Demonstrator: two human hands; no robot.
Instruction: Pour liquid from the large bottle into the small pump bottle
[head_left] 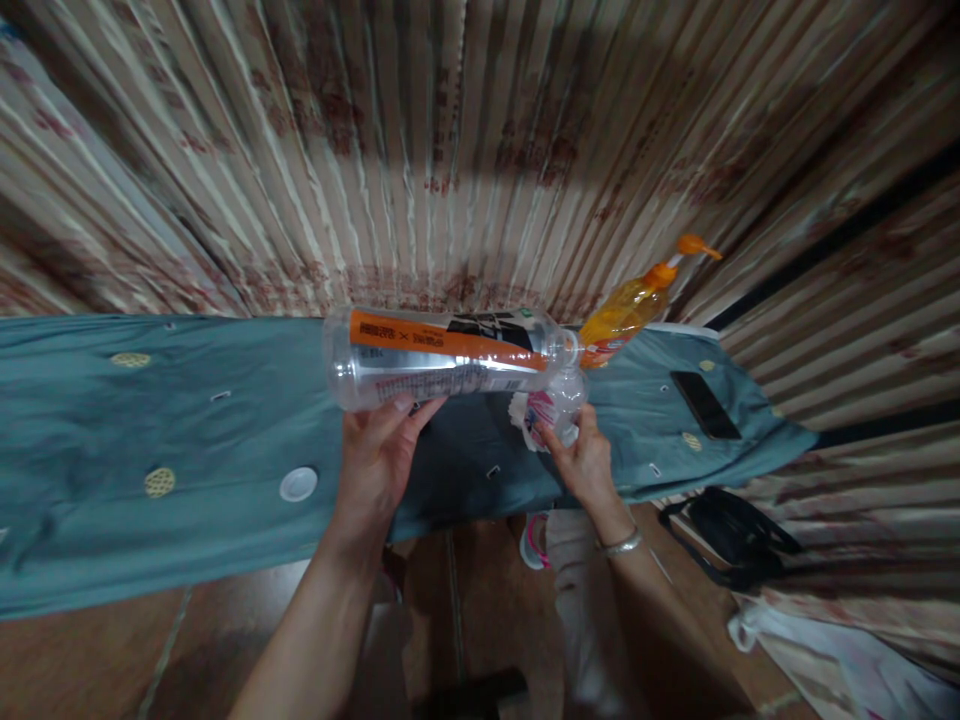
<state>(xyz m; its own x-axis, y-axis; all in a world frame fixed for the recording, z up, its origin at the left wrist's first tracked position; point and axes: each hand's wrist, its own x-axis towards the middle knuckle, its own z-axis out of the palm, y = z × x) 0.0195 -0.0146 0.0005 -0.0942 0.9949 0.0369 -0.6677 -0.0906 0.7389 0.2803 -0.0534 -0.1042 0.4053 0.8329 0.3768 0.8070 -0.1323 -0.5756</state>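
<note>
Both forearms reach forward from below, the left hand [381, 455] raised with palm up and thumb and fingers extended, the right hand [585, 455] lower-armed at the right, its fingers curled in a pinching grip

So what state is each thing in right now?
Large bottle, tipped sideways, in left hand
Clear container, held in right hand
Pump bottle, pump fitted, yellow liquid inside
Phone, lying flat, dark side up
White disc, lying flat
Cloth, spread out, creased
Curtain, hanging in folds
</note>
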